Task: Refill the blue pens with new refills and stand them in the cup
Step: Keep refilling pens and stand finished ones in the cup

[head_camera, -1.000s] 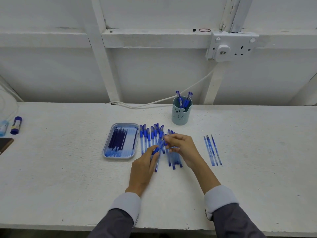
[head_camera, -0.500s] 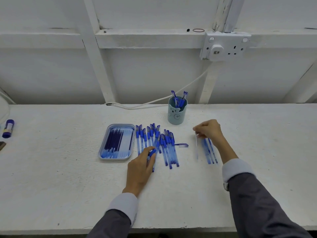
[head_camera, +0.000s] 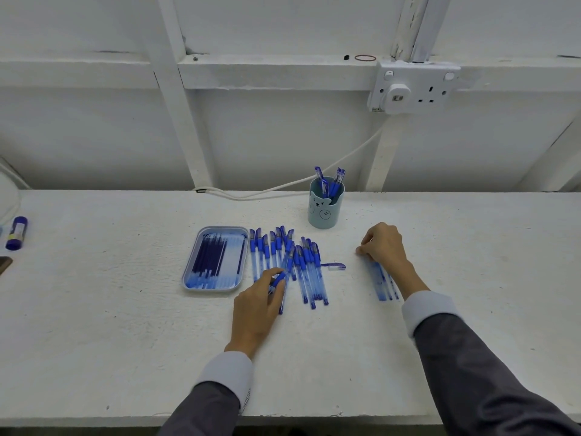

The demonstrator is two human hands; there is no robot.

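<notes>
White painted counter (head_camera: 94, 325) against a white panelled wall, double socket (head_camera: 415, 89) up right with a white cable (head_camera: 283, 185) running down to the counter's back edge. Light-blue bear-face cup (head_camera: 326, 205) stands near the back, centre, with a few capped blue pens (head_camera: 330, 180) upright in it. In front of it, a loose row of blue pens (head_camera: 301, 262) lies flat on the counter, some crossing each other. Just left of the row, touching or nearly so, a shallow blue tray (head_camera: 188, 278) holds dark blue refills (head_camera: 209, 258) lying lengthwise. A single pen cap (head_camera: 334, 266) lies sideways just right of the row. Left hand (head_camera: 256, 305) is closed on one pen (head_camera: 280, 283) at the near left side of the row, thumb and fingers pinching its barrel. Right hand (head_camera: 382, 245) is curled, fingertips down on the far end of a small group of used refills (head_camera: 382, 283) well right of the row; can't tell whether it is pinching one or just touching. Glue stick (head_camera: 17, 231) lies at the far left edge. Small red rubber band (head_camera: 365, 57) sits on the wall ledge above.
</notes>
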